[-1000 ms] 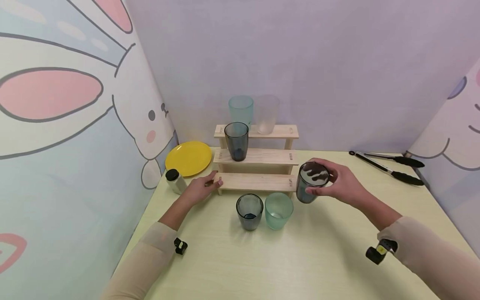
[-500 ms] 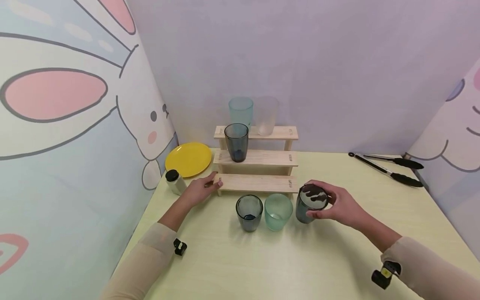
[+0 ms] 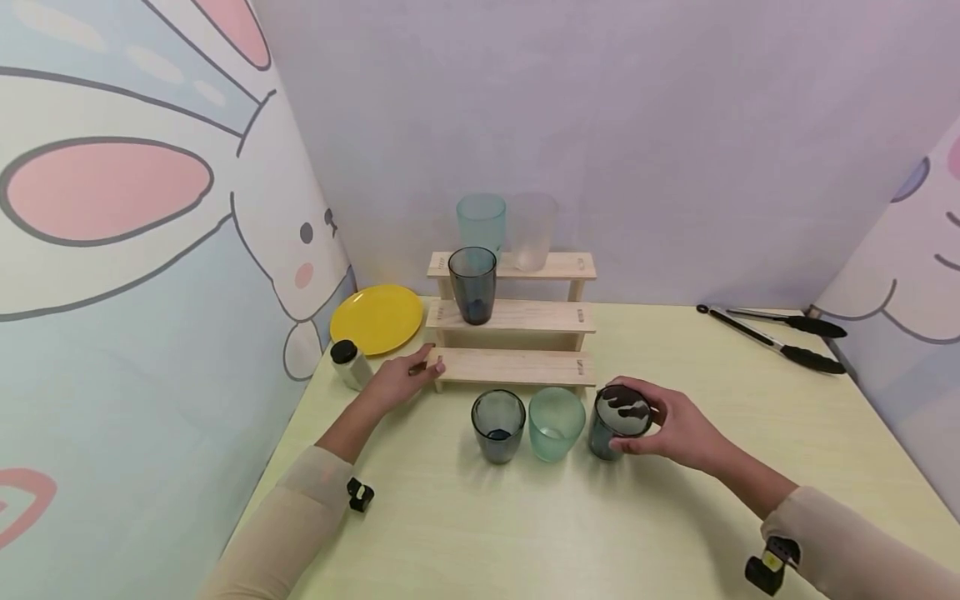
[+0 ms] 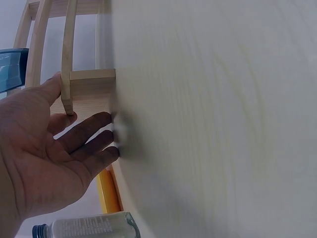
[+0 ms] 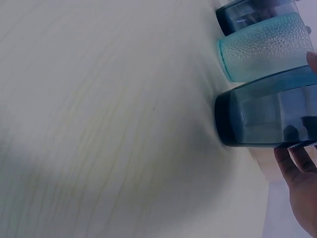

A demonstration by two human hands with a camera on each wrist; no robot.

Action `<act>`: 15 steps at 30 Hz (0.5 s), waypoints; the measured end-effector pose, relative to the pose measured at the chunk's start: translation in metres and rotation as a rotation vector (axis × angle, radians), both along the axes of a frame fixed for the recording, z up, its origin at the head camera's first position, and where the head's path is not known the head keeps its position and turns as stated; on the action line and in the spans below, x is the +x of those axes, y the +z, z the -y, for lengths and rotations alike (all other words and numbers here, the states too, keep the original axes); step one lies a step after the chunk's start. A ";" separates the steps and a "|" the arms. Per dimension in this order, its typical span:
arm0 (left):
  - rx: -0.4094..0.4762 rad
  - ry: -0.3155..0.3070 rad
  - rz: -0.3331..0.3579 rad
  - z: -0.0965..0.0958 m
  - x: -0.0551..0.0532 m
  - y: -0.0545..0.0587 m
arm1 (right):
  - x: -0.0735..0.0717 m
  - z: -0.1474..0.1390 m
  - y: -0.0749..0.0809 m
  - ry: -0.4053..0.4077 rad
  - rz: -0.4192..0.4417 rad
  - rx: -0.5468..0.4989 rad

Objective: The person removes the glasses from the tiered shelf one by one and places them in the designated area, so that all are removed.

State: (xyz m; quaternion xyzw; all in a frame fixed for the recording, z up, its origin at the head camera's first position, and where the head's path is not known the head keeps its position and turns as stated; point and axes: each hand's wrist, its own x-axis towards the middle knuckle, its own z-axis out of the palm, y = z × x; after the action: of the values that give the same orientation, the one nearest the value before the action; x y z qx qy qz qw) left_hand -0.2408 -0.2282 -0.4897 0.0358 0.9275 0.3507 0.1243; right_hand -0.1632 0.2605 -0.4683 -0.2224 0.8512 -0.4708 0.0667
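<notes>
My right hand (image 3: 667, 421) grips a dark smoky cup (image 3: 615, 421) by its rim; the cup stands on the pale table (image 3: 525, 533) at the right end of a row with a teal cup (image 3: 556, 422) and another dark cup (image 3: 498, 423). In the right wrist view the dark cup (image 5: 267, 116) rests its base on the table beside the teal cup (image 5: 265, 47). My left hand (image 3: 401, 379) lies flat with straight fingers against the left end of the wooden step rack (image 3: 513, 317); its fingers (image 4: 86, 136) touch the rack's bottom step (image 4: 89, 89).
On the rack stand a dark cup (image 3: 472, 283), a teal cup (image 3: 481, 221) and a clear frosted cup (image 3: 533, 229). A yellow plate (image 3: 377, 317) and a small black-capped bottle (image 3: 348, 362) sit at the left. Black tongs (image 3: 776, 333) lie at the back right.
My right hand has lowered the dark cup from in front of the rack down onto the table beside the teal cup. The left hand has stayed put.
</notes>
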 end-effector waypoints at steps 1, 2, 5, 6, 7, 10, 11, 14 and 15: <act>0.000 0.000 -0.001 0.000 0.000 0.000 | 0.000 0.000 -0.001 0.002 0.000 -0.004; -0.003 -0.001 -0.002 0.000 0.000 0.000 | 0.000 0.000 -0.001 0.003 -0.002 -0.005; -0.006 -0.001 -0.007 -0.001 0.000 0.000 | 0.000 0.001 -0.002 0.005 -0.006 -0.011; -0.007 0.000 -0.009 -0.001 0.000 0.001 | 0.000 0.001 -0.002 0.005 -0.009 -0.010; -0.009 0.000 -0.010 -0.001 0.001 0.001 | 0.000 0.001 -0.002 0.005 -0.012 -0.010; -0.015 0.001 -0.011 -0.001 0.001 0.001 | 0.001 0.002 -0.003 0.009 -0.022 -0.011; -0.016 0.000 -0.010 -0.001 0.001 0.000 | 0.001 0.002 -0.003 0.011 -0.025 -0.012; -0.013 0.001 -0.007 0.000 0.000 -0.001 | 0.001 0.003 -0.002 0.019 -0.033 -0.013; -0.013 0.000 -0.008 0.001 0.000 -0.001 | 0.001 0.004 -0.002 0.021 -0.037 -0.014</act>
State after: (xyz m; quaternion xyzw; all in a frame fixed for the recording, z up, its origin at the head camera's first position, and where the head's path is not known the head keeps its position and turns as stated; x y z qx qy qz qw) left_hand -0.2409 -0.2288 -0.4906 0.0364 0.9302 0.3446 0.1209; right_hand -0.1617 0.2568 -0.4706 -0.2403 0.8467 -0.4716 0.0544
